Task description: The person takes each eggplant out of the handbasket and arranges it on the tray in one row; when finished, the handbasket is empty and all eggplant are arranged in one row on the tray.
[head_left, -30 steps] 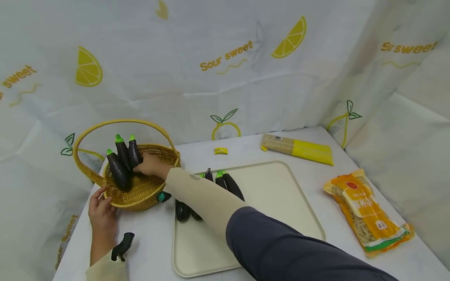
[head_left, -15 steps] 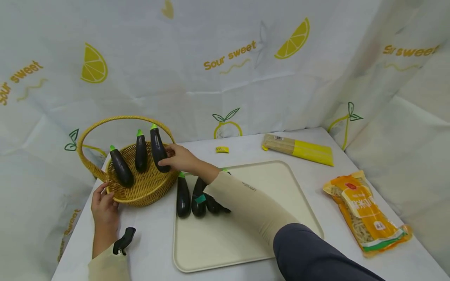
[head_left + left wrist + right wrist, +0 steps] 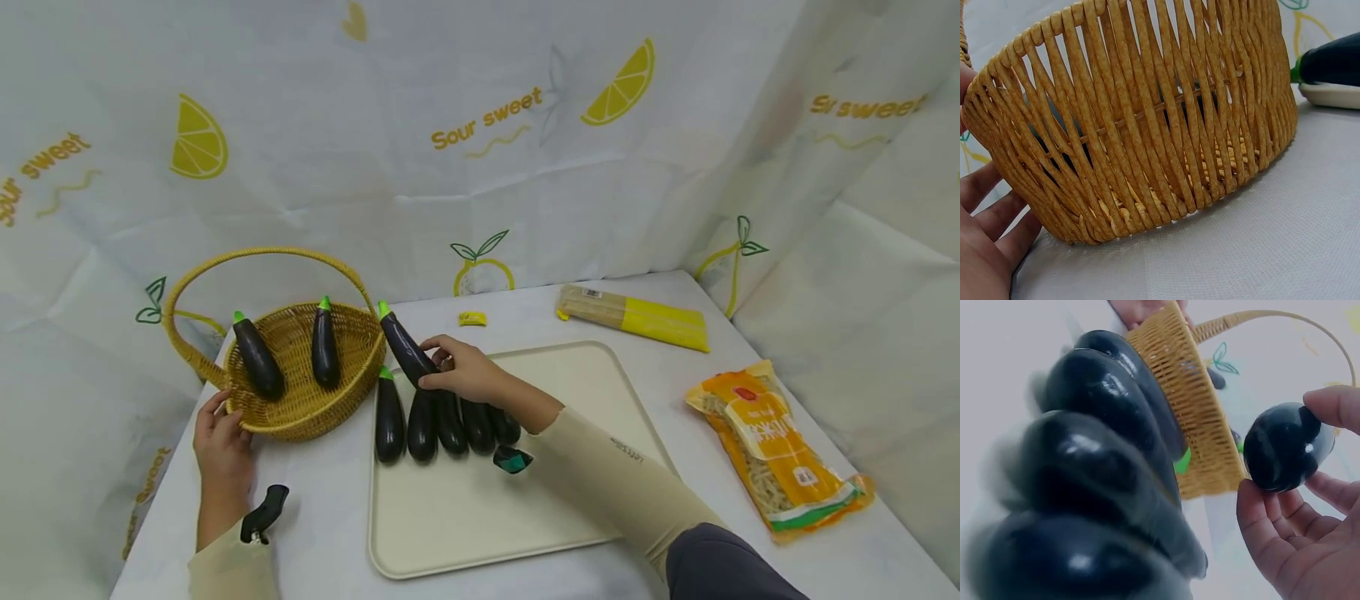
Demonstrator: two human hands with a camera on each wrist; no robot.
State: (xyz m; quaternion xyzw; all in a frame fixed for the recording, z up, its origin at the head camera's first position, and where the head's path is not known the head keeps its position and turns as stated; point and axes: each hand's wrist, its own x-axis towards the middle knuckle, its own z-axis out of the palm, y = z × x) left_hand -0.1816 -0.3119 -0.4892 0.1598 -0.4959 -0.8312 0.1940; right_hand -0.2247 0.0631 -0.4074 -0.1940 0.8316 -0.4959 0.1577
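By the right hand (image 3: pixel 465 371), one dark eggplant (image 3: pixel 406 347) is grasped near its blunt end between thumb and fingers, its green stem pointed to eleven o'clock. It is held over the ten o'clock part of the pale tray (image 3: pixel 480 525), with the stem brought near the basket's rim; whether the eggplants beneath are touched cannot be told. Five eggplants (image 3: pixel 389 417) are laid side by side on the tray, blunt ends toward six o'clock; the upper parts of most are hidden by the right hand and the held eggplant.

The wicker basket (image 3: pixel 330 412) is set on the white surface (image 3: pixel 322 525) at the tray's ten o'clock. Its rim is gripped at eight o'clock by the left hand (image 3: pixel 223 442), with fingers pressed to the woven wall. Inside, one eggplant is leaned at nine o'clock and another at two, stems upward.

Around the tray's centre, a small yellow packet (image 3: pixel 472 318) is seen at eleven o'clock, a yellow-ended noodle pack (image 3: pixel 633 318) at one, and an orange bag (image 3: pixel 780 450) at three. Behind, a lemon-printed cloth (image 3: pixel 480 196) is hung.
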